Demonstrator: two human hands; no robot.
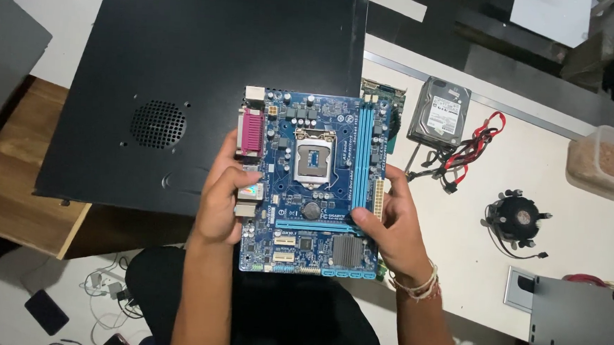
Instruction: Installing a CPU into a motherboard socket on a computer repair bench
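White workbench strewn with computer parts; a blue motherboard [311,183] is held up above a black case panel [186,82].

Left hand [223,203] grips the port edge, right hand [395,226] clasps the opposite edge, keeping fingers off components; its long axis runs away from the person, component side up, ports leftward.

The motherboard [312,183] showed a glossy blue lacquered face, studded with shiny metal capacitor tops, a bright metal socket frame and a ribbed grey metal heatsink. Its long slots looked like smooth blue plastic, the side port a matt pink plastic. The computer case panel [206,83] was matt black painted sheet metal, finely perforated at the vent. The hard drive [440,113] gleamed as brushed bare metal under a paper label. The counter [577,229] was smooth, matt white. The power supply [583,323] wore dull grey metal. The container [605,163] was cloudy translucent plastic.
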